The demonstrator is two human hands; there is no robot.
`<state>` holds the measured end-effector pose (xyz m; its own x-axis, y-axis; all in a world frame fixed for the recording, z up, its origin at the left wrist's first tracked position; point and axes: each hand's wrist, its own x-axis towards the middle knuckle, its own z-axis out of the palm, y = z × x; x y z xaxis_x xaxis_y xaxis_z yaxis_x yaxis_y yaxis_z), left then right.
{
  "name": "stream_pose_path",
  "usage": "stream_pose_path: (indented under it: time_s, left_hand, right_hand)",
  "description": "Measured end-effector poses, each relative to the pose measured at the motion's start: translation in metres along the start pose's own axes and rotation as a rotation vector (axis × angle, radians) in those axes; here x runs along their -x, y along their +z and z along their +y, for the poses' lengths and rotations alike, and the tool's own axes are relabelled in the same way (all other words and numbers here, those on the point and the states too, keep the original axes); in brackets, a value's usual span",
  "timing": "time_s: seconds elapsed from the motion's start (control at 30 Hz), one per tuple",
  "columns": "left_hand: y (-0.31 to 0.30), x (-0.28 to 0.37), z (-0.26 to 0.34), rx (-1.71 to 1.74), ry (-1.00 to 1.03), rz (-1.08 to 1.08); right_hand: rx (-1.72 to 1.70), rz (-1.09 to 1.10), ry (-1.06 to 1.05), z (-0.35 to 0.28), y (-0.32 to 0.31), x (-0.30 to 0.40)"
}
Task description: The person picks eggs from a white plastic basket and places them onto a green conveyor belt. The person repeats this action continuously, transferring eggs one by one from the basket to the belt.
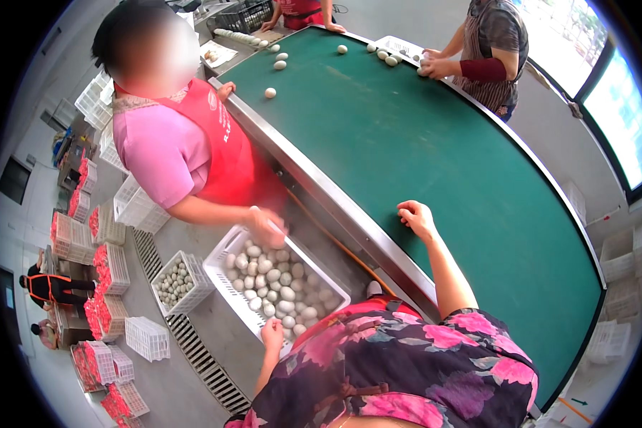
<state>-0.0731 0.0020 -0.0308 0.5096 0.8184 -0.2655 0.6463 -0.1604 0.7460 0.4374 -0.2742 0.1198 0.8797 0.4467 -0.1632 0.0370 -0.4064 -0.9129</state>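
A white plastic crate (234, 299) full of pale eggs (273, 275) is tilted beside the conveyor, in front of me on the left. My left hand (272, 335) grips its near side rim. A co-worker's blurred hand (267, 227) is at the far end of the same crate. My right hand (417, 218) is over the green conveyor belt (460, 160), its fingers curled in and no object visible in them. Whether it presses on the belt is hard to tell.
Loose eggs (280, 65) lie at the belt's far end. Another person (492, 59) handles eggs at the right edge. A second egg crate (179, 283) stands on the floor by a drain grate (192, 342). The metal conveyor rail (321, 182) runs between crate and belt.
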Motion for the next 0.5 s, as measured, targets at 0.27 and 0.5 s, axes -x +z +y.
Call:
stream_pose_path:
  time_s: [0.27,0.5]
  left_hand:
    - [-0.018,0.011,0.020,-0.215,0.169,0.341]
    - [-0.023,0.026,0.031,-0.443,0.084,0.706]
  right_hand:
    - [0.003,0.027,-0.026,0.002,-0.004,-0.006]
    - [0.006,0.012,-0.028,0.003,-0.007,-0.010]
